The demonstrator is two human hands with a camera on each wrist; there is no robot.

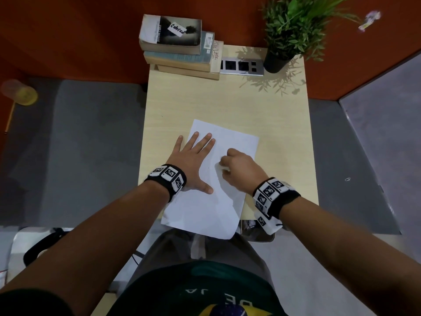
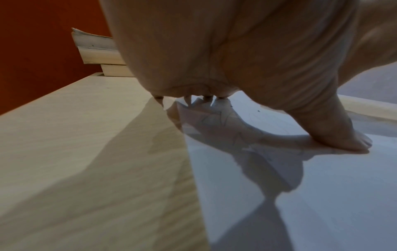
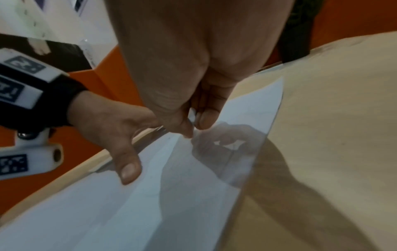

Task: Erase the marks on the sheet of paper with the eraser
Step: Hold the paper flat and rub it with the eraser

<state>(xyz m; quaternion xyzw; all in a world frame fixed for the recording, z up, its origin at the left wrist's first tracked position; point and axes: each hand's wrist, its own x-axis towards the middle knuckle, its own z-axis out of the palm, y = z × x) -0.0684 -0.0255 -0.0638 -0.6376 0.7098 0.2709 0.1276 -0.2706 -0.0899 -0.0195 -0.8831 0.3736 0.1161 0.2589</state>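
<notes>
My right hand (image 1: 239,165) forms the working grip: thumb and fingers are clamped together on a small white block eraser (image 1: 222,167), whose lower edge sits on the white rectangular sheet of paper (image 1: 205,208). My left hand (image 1: 193,165) lies flat with fingers spread and straight, palm and thumb pressing the left part of the sheet, the little finger reaching onto the bare worktop (image 1: 227,99).

Procedure, as I judge it: keep the left hand pressing close beside the rubbing zone so the sheet cannot buckle; use short strokes directed away from the holding hand; apply moderate pressure only. The near end of the sheet overhangs the worktop edge and looks slightly curled, so strokes toward that end risk creasing it.

The left wrist view shows faint pencil marks (image 2: 214,118) under the left palm; the hand must be relocated to reach them.

The worktop is pale wood laminate. At its far edge stand a stack of books (image 1: 180,49), a metal socket panel (image 1: 241,67) and a potted green plant (image 1: 291,30). Orange partitions enclose it; the floor is grey.
</notes>
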